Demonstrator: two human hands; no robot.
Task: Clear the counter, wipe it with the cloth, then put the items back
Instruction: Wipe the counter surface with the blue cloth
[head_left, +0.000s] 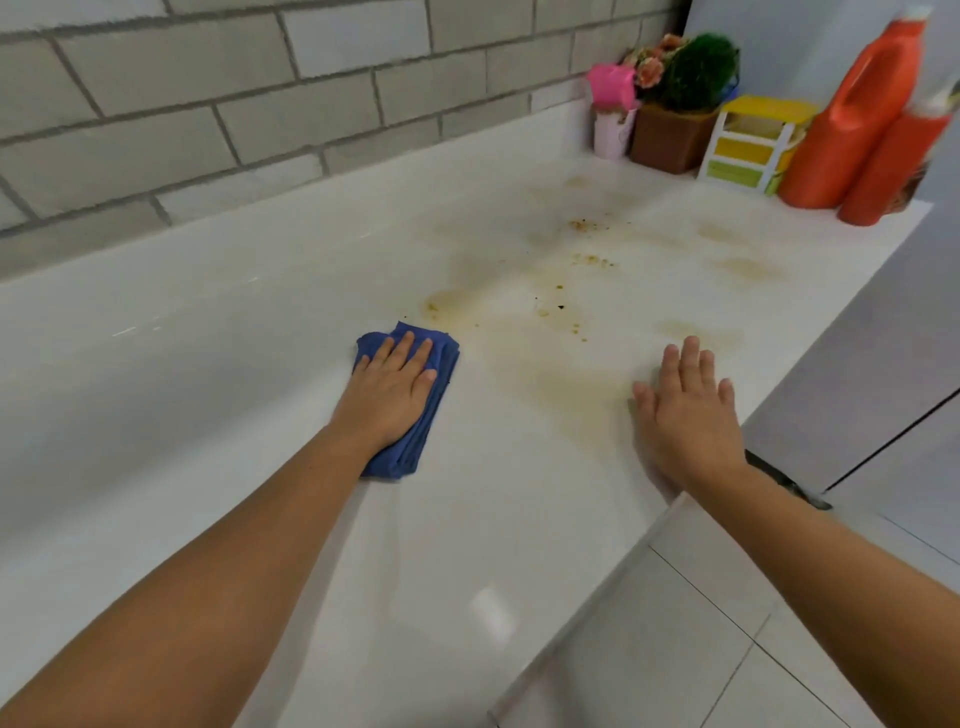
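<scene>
At frame centre, the left hand (397, 387) is pressing flat-fingered on the folded blue cloth (415, 415), soft and limp, best held under the palm; the right hand (685, 415) is resting outspread on the stained counter (519, 467).

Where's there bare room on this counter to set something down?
Bare counter lies left of the blue cloth, and the stained stretch beyond it is free. The far right corner is crowded: flower pots, yellow drawer box, orange bottles.
</scene>
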